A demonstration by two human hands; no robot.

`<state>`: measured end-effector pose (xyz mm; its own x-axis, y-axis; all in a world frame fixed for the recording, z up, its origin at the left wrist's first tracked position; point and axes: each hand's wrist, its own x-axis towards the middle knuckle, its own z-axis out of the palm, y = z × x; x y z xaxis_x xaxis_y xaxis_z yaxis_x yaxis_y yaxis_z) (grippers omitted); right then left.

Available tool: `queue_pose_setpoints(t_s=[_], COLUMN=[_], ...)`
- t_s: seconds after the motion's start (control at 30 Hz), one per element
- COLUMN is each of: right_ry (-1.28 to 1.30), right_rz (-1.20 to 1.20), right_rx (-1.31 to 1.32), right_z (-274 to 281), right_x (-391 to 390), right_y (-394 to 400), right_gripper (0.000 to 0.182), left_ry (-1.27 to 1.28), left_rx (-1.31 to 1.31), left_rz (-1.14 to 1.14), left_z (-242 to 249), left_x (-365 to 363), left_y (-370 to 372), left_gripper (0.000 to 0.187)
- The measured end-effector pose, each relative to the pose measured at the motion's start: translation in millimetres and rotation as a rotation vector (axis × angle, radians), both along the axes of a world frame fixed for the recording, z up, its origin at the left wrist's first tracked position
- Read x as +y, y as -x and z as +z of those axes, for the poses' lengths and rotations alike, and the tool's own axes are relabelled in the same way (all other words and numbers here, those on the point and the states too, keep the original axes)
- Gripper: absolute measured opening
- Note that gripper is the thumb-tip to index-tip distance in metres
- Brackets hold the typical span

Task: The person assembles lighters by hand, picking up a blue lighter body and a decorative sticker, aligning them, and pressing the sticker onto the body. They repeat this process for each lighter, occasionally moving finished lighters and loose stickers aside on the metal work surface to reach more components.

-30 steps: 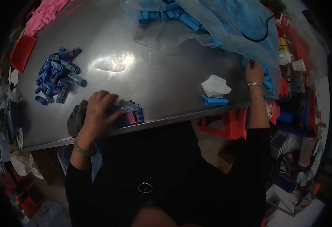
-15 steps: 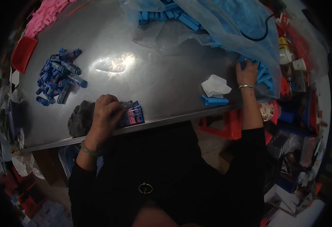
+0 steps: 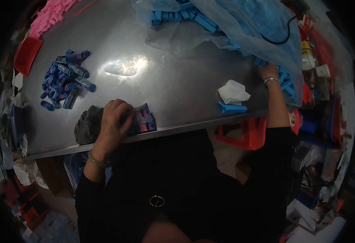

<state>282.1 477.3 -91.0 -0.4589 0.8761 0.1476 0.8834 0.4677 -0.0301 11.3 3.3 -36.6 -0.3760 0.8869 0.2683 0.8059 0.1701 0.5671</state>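
My left hand rests at the table's near edge with its fingers curled over the left end of some small blue and pink printed labels; the fingertips are partly hidden. Touching the wrist side of that hand is a dark grey lump, perhaps cloth or clay. My right hand reaches among light blue strip-like pieces by the mouth of a clear plastic bag; its fingers are out of sight. A folded white paper and a single blue piece lie left of it.
A pile of small blue wrapped pieces lies on the metal table at left. Pink pieces and a red scoop are at the far left. A red stool stands below the table's edge. A black cord crosses the bag.
My right hand has moved slightly right and deeper among the blue pieces. My left hand stays by the labels, its fingers shifted a little. The whole view has shifted slightly.
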Motion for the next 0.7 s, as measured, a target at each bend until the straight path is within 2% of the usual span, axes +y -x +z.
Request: queue_pose_setpoints(t_s=[0.07,0.1,0.17,0.4,0.47,0.5,0.57,0.6,0.67,0.7], right_ry=[0.186,0.188,0.346,0.184,0.343,0.351,0.659,0.671,0.845,0.866], right_rz=[0.034,0.033,-0.072,0.085,0.186,0.197,0.349,0.363,0.488,0.505], right_rx=[0.115,0.114,0.166,0.282,0.5,0.502,0.777,0.78,0.999,1.001], right_z=[-10.8,-5.9,15.0,32.0,48.8,57.3,74.8,82.2,93.3,95.9], right_x=[3.8,-3.6,-30.8,-65.9,-93.3,-108.0,-140.2,-156.9,-187.3,-196.0], right_y=[-8.5,-7.2,-2.6,-8.6,5.3,14.2,35.3,47.2,69.9,77.9], right_gripper=[0.057,0.057,0.055,0.048,0.037,0.037,0.029,0.029,0.033,0.033], left_ry=[0.016,0.018,0.037,0.079,0.033,0.036,-0.018,-0.014,-0.071,-0.064], left_rx=[-0.09,-0.091,-0.168,-0.2,-0.261,-0.258,-0.333,-0.326,-0.464,-0.455], left_rz=[0.013,0.012,0.027,0.066,0.066,0.078,0.075,0.091,0.074,0.098], left_z=[-1.0,-1.5,-2.1,5.7,5.1,4.8,3.5,2.6,-0.9,-4.4], left_x=[0.2,0.0,-0.2,1.9,2.4,3.1,5.9,7.1,7.9,7.7], left_y=[1.7,2.7,4.6,2.7,1.6,0.5,-2.7,-4.1,-6.6,-7.7], left_gripper=[0.013,0.013,0.011,0.003,0.004,0.004,0.004,0.004,0.006,0.006])
